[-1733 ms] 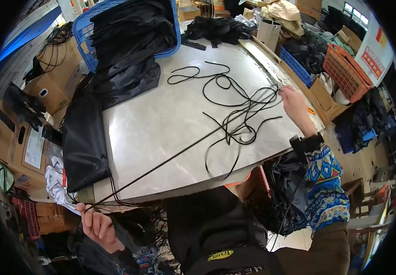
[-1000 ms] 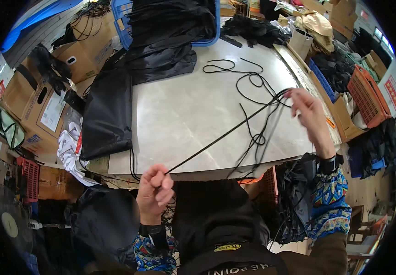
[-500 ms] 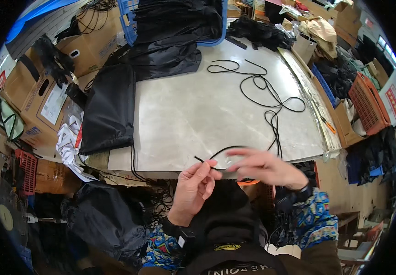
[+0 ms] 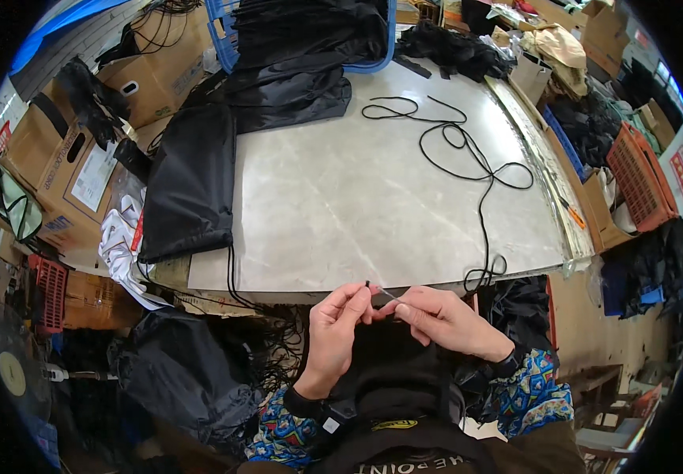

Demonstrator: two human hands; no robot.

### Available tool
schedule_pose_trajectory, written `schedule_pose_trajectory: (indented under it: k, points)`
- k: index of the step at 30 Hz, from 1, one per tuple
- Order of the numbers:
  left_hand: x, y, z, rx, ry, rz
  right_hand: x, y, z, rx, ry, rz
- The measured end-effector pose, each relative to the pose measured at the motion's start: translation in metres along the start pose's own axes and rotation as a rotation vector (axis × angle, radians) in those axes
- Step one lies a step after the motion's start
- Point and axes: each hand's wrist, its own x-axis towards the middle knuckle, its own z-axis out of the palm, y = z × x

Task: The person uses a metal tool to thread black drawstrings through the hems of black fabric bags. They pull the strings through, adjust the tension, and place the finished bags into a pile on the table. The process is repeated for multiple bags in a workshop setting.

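Above the table's near edge, my left hand (image 4: 332, 336) is closed, pinching a black cord, whose short tip (image 4: 367, 284) sticks up over the thumb. Close on its right, my right hand (image 4: 454, 322) is closed too. Its thumb and forefinger pinch a thin, greyish, needle-like rod (image 4: 389, 295) that slants toward the left fingertips. Whether the rod touches the cord tip is too small to tell. A long black cord (image 4: 481, 212) lies in loops on the right part of the table. A flat black drawstring bag (image 4: 191, 178) rests at the left, its strings hanging over the edge.
The pale tabletop (image 4: 341, 205) spreads before me. A blue basket (image 4: 391, 47) full of black fabric stands at the far side. Cardboard boxes (image 4: 61, 170) crowd the left. An orange-handled cutter (image 4: 572, 213) lies along the right edge, near a red crate (image 4: 643, 178).
My right hand has come down and left from its blurred, open reach, and now pinches the thin rod beside my left hand. The cord's near part has slid toward me.
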Motion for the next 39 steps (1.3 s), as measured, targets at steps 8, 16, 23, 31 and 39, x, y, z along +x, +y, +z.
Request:
schedule_pose_trajectory:
  k: [8, 16, 23, 31, 39]
  points:
    - [-0.009, 0.002, -0.002, 0.337, -0.055, 0.06, 0.0, 0.005, -0.002, -0.095, 0.03, 0.014]
    - [-0.009, 0.006, -0.002, 0.375, -0.036, 0.056, -0.001, 0.006, 0.004, -0.299, 0.155, -0.205]
    - [-0.01, 0.012, 0.005, 0.127, -0.054, -0.135, -0.002, 0.009, 0.004, -0.459, 0.209, -0.312]
    - [-0.002, 0.013, 0.023, 0.124, 0.051, -0.221, -0.015, 0.015, -0.014, -0.463, 0.057, -0.328]
    - [0.029, -0.006, 0.06, 0.157, -0.051, -0.128, -0.075, -0.012, -0.095, 0.196, 0.259, -0.58]
